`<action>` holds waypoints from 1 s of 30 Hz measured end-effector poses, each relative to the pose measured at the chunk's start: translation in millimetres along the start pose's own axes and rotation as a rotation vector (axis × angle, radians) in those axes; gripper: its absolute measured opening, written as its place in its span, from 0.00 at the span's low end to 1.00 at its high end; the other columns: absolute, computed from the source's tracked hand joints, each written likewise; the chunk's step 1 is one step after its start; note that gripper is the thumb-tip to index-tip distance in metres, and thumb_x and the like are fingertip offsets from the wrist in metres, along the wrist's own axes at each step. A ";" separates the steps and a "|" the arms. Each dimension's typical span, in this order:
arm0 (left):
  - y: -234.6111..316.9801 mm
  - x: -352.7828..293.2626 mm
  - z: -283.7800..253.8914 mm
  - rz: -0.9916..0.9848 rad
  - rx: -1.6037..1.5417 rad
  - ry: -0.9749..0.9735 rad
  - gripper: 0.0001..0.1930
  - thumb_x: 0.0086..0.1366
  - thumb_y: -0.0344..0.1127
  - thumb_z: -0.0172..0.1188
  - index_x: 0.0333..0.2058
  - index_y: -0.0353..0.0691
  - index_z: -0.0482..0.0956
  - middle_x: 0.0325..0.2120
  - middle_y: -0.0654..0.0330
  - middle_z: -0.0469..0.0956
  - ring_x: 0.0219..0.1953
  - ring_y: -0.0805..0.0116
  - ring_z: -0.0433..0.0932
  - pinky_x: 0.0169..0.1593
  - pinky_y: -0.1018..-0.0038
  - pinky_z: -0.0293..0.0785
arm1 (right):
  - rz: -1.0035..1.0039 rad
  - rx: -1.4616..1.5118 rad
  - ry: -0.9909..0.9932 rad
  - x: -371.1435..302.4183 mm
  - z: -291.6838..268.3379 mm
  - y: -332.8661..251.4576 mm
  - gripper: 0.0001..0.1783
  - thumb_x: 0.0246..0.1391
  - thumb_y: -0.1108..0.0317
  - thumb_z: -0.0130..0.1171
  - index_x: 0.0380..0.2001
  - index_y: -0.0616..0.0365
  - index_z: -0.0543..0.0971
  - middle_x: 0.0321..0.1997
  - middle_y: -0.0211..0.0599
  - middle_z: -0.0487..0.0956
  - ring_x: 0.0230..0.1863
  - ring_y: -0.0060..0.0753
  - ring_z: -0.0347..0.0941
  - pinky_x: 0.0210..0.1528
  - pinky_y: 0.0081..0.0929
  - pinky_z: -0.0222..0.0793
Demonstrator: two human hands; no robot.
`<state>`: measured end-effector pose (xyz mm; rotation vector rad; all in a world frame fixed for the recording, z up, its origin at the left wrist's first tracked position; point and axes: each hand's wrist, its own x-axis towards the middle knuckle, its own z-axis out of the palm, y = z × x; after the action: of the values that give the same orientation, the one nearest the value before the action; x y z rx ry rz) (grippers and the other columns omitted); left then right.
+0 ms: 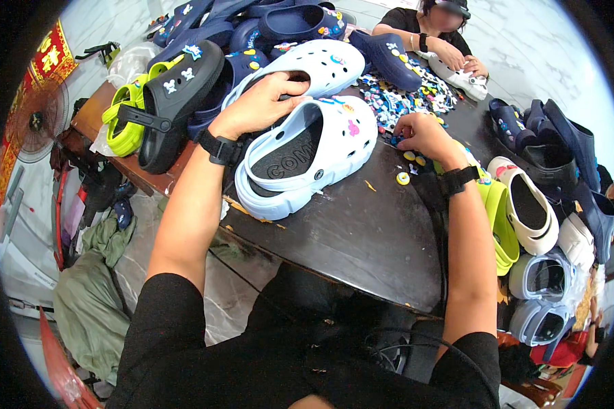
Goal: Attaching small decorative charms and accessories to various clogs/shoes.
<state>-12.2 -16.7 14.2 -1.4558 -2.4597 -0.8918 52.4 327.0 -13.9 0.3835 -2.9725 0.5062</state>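
Observation:
Two pale blue clogs lie side by side on the dark table. The nearer clog [344, 146] has a pink charm and other small charms on its toe. Behind it is the farther clog [324, 58], also with charms on top. My left hand [269, 102] is closed at the farther clog's opening, thumb near the nearer clog's rim; some fingertips are hidden. My right hand [426, 140] is at the near edge of a pile of small colourful shoe charms [409, 99]. Its fingers are curled together, and what they pinch is too small to make out. Loose yellow charms [413, 158] lie beside it.
Navy clogs [293, 24] are heaped at the back. A black clog [181, 92] and a lime clog [126, 119] stand left. More clogs, including a cream one [525, 204], line the right side. Across the table, another person handles a white clog [457, 75].

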 end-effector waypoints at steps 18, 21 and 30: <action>-12.2 1.2 11.0 0.191 -0.113 0.152 0.12 0.59 0.29 0.57 0.41 0.30 0.75 0.44 0.48 0.76 0.47 0.53 0.75 0.52 0.68 0.68 | -0.015 -0.133 0.102 0.2 5.5 -7.2 0.06 0.38 0.74 0.60 0.24 0.63 0.80 0.29 0.48 0.79 0.35 0.46 0.76 0.40 0.37 0.71; -15.3 2.0 10.6 0.180 -0.099 0.138 0.11 0.60 0.29 0.58 0.40 0.30 0.75 0.44 0.47 0.75 0.49 0.51 0.74 0.53 0.67 0.67 | 0.018 -0.069 0.131 0.0 0.3 -7.0 0.07 0.40 0.74 0.59 0.27 0.63 0.79 0.30 0.47 0.80 0.34 0.46 0.77 0.39 0.34 0.72; -25.0 2.0 13.8 0.264 -0.081 0.182 0.09 0.59 0.30 0.57 0.36 0.30 0.72 0.40 0.45 0.74 0.45 0.49 0.73 0.50 0.64 0.67 | -0.024 0.730 0.296 22.3 -24.4 -55.0 0.04 0.54 0.74 0.58 0.33 0.62 0.77 0.25 0.20 0.72 0.26 0.12 0.64 0.29 0.14 0.60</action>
<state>-31.9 -16.3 -6.6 -1.5994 -2.0661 -1.0263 46.8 279.9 29.3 0.3518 -2.4026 1.4935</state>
